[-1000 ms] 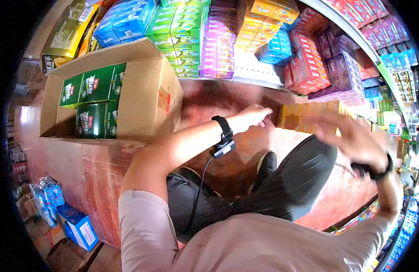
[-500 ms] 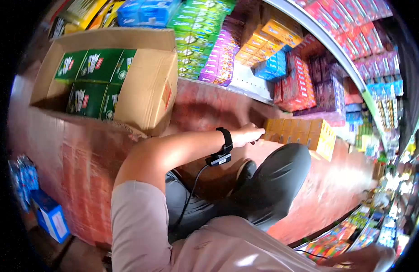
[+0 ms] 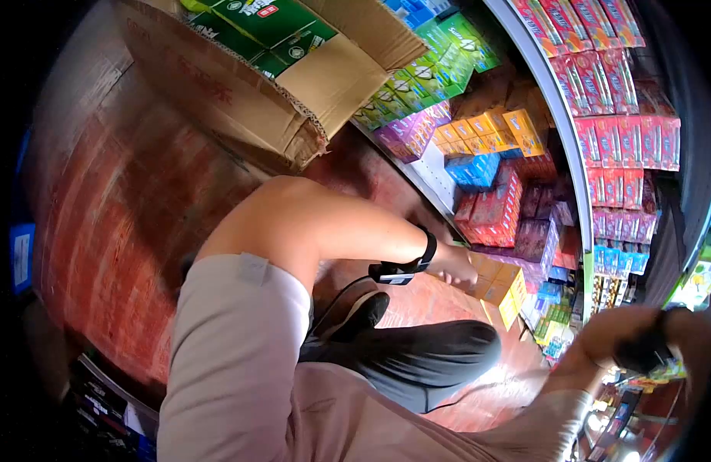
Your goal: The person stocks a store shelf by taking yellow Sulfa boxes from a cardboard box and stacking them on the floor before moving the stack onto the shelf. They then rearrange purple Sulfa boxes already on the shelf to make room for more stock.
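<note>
My left hand (image 3: 455, 266), with a black strap and small device (image 3: 394, 276) at the wrist, is at the near end of a row of yellow-orange boxes (image 3: 500, 283) on the floor. Its fingers are curled in against that end; whatever they hold, if anything, is hidden. At the right edge, my right hand (image 3: 698, 339) is raised close to the camera, beyond a black wrist device (image 3: 646, 345). It is blurred, and its fingers cannot be made out.
An open cardboard box (image 3: 217, 85) holding green packs (image 3: 267, 27) stands at the upper left. Shelves with green, purple, orange, blue and red boxes (image 3: 494, 212) run along the right. My bent knee (image 3: 471, 346) and shoe (image 3: 359, 316) are below my left arm.
The view has turned, and the cardboard box now appears higher up. My left hand remains by the yellow-orange boxes. My right arm has come into clear view, raised at the right.
</note>
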Demonstrator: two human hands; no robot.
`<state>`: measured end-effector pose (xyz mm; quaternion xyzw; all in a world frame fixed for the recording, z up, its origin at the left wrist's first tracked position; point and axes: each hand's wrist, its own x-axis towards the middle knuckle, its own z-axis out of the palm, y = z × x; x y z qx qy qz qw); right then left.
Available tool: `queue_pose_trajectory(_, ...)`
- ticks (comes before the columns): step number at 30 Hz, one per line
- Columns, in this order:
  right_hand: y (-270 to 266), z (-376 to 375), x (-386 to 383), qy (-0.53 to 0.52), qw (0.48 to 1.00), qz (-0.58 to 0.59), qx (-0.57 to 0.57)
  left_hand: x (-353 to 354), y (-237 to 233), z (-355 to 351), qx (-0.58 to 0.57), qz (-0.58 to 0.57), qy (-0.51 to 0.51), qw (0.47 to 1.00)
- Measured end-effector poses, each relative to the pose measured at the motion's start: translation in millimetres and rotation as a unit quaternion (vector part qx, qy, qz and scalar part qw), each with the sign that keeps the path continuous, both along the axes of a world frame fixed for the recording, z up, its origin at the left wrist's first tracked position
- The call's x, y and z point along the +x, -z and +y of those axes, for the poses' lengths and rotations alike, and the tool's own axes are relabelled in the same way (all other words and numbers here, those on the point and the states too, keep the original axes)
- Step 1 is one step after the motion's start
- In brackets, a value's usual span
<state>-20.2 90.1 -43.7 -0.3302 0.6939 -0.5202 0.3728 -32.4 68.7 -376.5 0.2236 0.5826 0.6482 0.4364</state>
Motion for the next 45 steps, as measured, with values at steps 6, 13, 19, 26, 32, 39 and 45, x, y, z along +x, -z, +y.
queue_pose_trajectory(6,110,-66,-94,-0.034,0.986,-0.083,-0.14,62,-56,-25,0.178,0.221,0.144,0.948)
queue_pose_trajectory(13,148,-92,-91,0.048,0.982,-0.148,-0.111,140,-68,25,0.259,0.036,0.274,0.925)
queue_pose_trajectory(19,136,-80,-91,0.017,0.985,-0.137,-0.1,164,-84,15,0.293,0.192,0.335,0.875)
queue_pose_trajectory(26,98,-3,-44,0.045,0.991,-0.023,0.124,173,-36,26,0.304,0.484,0.346,0.744)
queue_pose_trajectory(32,84,146,71,0.06,0.906,-0.226,0.353,161,-66,-1,0.251,0.262,0.34,0.868)
queue_pose_trajectory(39,182,213,273,0.237,0.844,-0.301,0.375,131,-95,-16,0.332,0.077,0.155,0.927)
queue_pose_trajectory(45,266,222,359,0.156,0.856,-0.309,0.383,149,-83,1,0.335,0.13,0.267,0.894)
